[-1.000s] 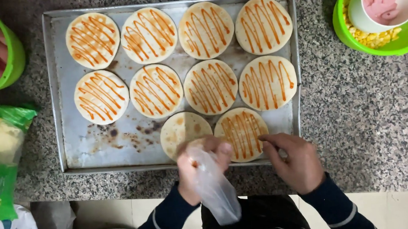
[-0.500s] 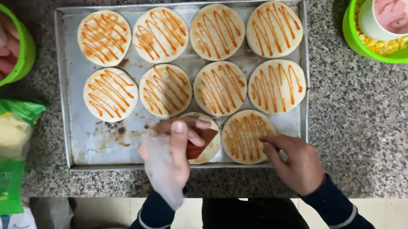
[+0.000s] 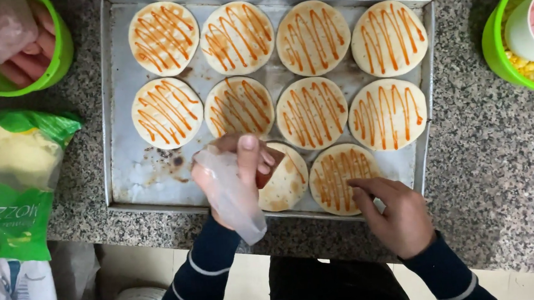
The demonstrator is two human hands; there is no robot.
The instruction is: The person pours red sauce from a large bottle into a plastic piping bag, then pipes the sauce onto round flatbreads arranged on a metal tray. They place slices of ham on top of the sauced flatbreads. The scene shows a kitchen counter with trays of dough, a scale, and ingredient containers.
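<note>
A metal baking tray point(image 3: 137, 171) lies on a speckled granite counter and holds several round flatbreads striped with orange-red sauce. My left hand point(image 3: 234, 171) grips a clear plastic sauce bag point(image 3: 232, 196) and presses its dark red tip onto a plain round flatbread point(image 3: 288, 183) in the tray's front row. That flatbread has no stripes that I can see. My right hand point(image 3: 393, 213) rests on the tray's near edge, its fingers touching the striped flatbread point(image 3: 341, 176) beside the plain one.
A green bowl point(image 3: 54, 61) with pink sausages stands at the far left. Below it lies a green bag of grated cheese point(image 3: 12, 180). At the far right a green bowl point(image 3: 498, 46) holds corn and a white cup point(image 3: 525, 32) of pink meat. The counter's front edge runs just below the tray.
My left hand has swung the sauce bag from hanging below the tray's edge up and left, over the plain flatbread. My right hand has stayed on the tray's near edge.
</note>
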